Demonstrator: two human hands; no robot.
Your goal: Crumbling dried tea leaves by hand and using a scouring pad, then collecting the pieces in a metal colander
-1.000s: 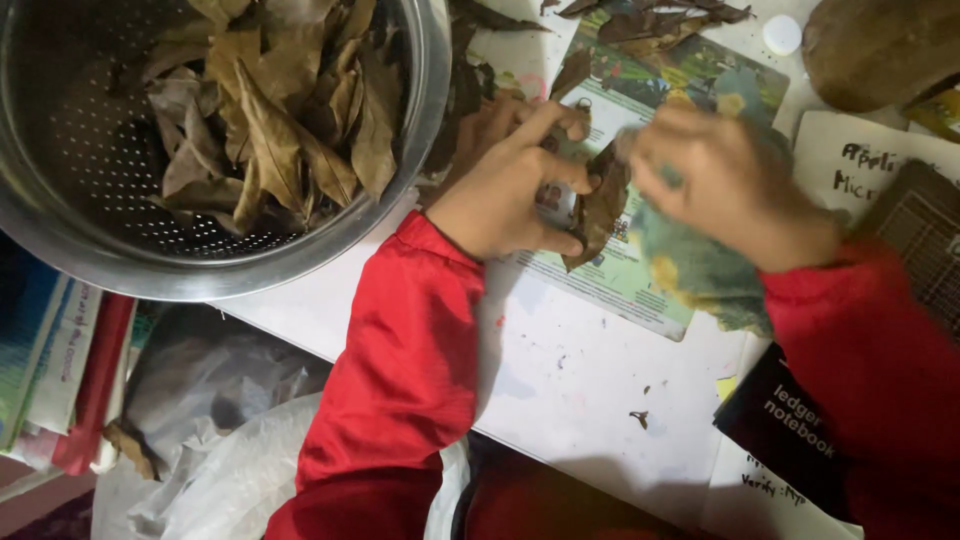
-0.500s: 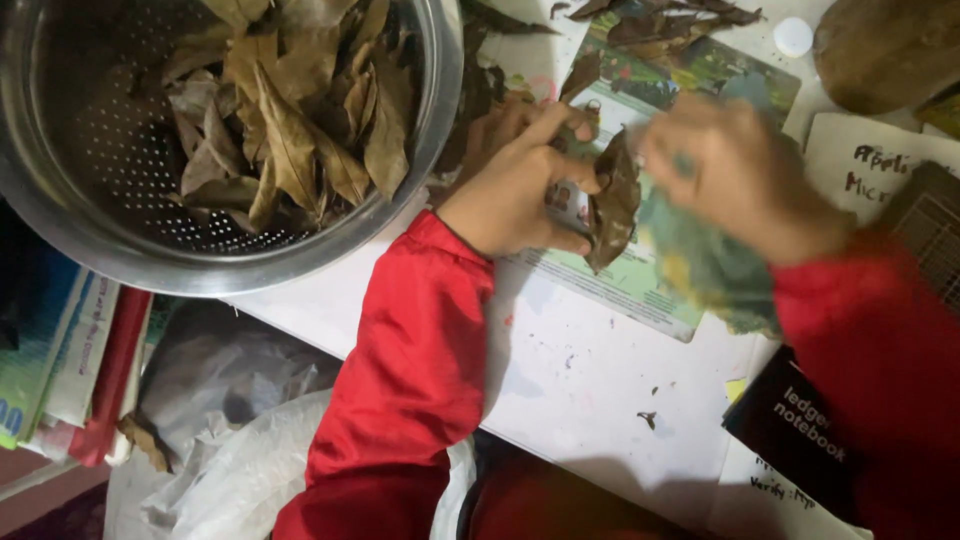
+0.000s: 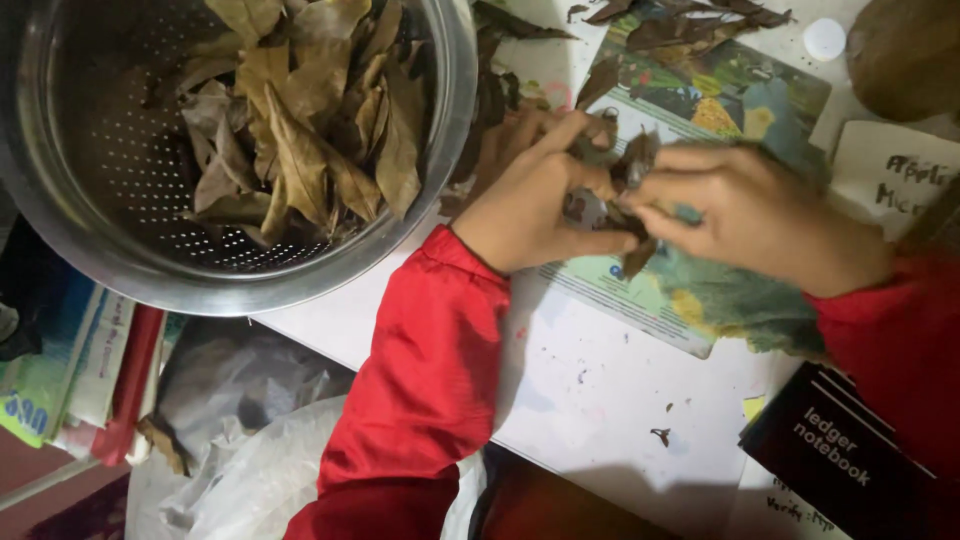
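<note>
Both hands meet over a colourful picture book [image 3: 700, 100] on the white desk [image 3: 590, 390]: left hand [image 3: 535, 200] and right hand [image 3: 750, 215] each have fingers curled shut on the same dry brown leaf [image 3: 620, 190], apparently crumpled between them, though blur hides the exact grip. Steel colander [image 3: 110, 260] of dry leaves [image 3: 300, 130] sits just beside the left hand; black notebook [image 3: 830, 450] lies below the right red sleeve [image 3: 890, 340].

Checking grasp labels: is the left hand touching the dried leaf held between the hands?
Touching. The head view shows the left hand with its fingers closed around the dried leaf, no gap visible; the right hand pinches it too.
</note>
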